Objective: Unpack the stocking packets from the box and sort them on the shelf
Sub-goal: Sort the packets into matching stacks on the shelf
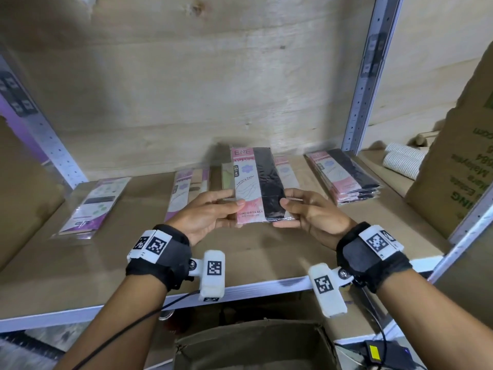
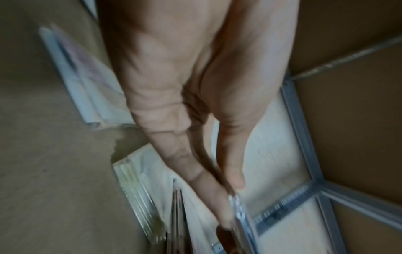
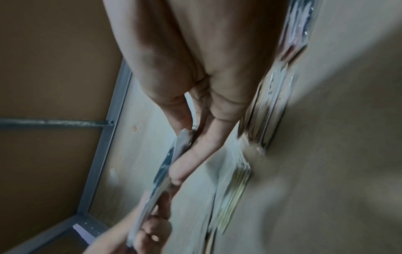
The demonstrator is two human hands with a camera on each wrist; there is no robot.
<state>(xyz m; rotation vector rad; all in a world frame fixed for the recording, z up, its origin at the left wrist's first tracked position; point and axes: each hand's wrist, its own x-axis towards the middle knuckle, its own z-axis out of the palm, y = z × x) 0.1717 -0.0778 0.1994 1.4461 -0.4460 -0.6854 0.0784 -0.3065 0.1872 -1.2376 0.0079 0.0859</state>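
Note:
A pink-and-black stocking packet (image 1: 257,182) is held up above the shelf (image 1: 133,263), tilted towards me. My left hand (image 1: 213,209) pinches its left edge with the thumb on top. My right hand (image 1: 306,212) pinches its right edge the same way. Both wrist views are blurred; in each the packet (image 2: 241,216) (image 3: 165,168) shows edge-on between thumb and fingers. On the shelf lie a stack of pink-and-black packets (image 1: 344,174) at the right, purple packets (image 1: 186,188) in the middle and a purple packet (image 1: 93,206) at the left. An open cardboard box (image 1: 253,343) stands below the shelf.
A large printed carton (image 1: 453,169) stands on the shelf at the right, with white rolls (image 1: 402,161) behind it. Metal uprights (image 1: 370,76) frame the bay, and a plywood wall backs it. A brown carton (image 1: 24,188) fills the left edge.

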